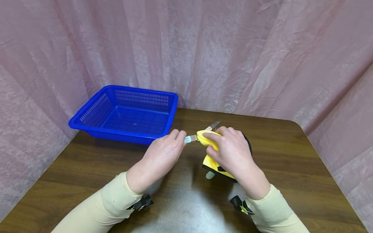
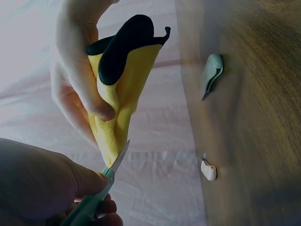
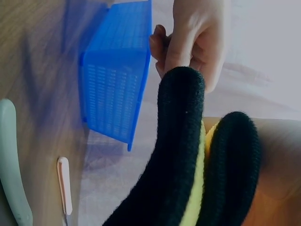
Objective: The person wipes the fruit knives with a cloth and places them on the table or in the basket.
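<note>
My left hand (image 1: 163, 151) grips the green handle of a folding knife (image 1: 188, 138), its blade pointing right. A yellow cloth with black edging (image 2: 127, 94) is bunched in my right hand (image 1: 234, 152), pinched between thumb and fingers. The blade lies against the cloth's folded lower end in the left wrist view; part of it is hidden there. Behind the cloth, a knife with a pale handle (image 3: 65, 186) rests on the table. Another green-handled knife (image 2: 212, 70) lies on the table, mostly covered by the cloth in the head view.
A blue plastic basket (image 1: 122, 133) with slotted sides stands at the back left, close to my left hand. The brown wooden table (image 1: 291, 168) ends at a pink curtain (image 1: 204, 58) behind and at the sides.
</note>
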Tool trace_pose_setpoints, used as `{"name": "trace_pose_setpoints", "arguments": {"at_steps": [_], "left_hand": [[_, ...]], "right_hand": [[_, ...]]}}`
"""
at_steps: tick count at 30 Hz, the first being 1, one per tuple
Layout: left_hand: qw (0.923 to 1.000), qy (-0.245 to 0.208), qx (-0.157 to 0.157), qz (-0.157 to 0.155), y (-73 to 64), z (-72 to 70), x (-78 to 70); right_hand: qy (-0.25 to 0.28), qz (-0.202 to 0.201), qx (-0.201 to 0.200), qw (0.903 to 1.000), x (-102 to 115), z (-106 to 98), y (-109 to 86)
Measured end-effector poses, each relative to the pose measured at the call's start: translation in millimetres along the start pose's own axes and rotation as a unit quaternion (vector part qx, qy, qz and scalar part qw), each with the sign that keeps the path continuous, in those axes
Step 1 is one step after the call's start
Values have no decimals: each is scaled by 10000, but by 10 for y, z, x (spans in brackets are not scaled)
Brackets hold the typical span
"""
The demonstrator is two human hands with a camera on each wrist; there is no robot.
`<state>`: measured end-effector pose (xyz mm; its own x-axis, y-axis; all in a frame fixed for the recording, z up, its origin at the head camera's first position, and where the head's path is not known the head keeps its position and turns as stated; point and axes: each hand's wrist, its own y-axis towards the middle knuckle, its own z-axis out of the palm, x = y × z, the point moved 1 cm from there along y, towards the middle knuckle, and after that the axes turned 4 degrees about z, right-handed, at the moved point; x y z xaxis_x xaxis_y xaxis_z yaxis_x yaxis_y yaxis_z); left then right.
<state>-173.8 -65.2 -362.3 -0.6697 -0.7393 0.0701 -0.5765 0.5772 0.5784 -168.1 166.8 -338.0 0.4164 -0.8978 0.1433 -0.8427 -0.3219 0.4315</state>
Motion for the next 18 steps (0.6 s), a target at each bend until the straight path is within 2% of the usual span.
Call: {"name": "trace_pose_setpoints", "arguments": {"at_steps": [18], "left_hand": [[9999, -75, -8, -105, 1, -16, 34]], "right_hand": [[80, 421, 81, 9990, -152, -66, 19]]}}
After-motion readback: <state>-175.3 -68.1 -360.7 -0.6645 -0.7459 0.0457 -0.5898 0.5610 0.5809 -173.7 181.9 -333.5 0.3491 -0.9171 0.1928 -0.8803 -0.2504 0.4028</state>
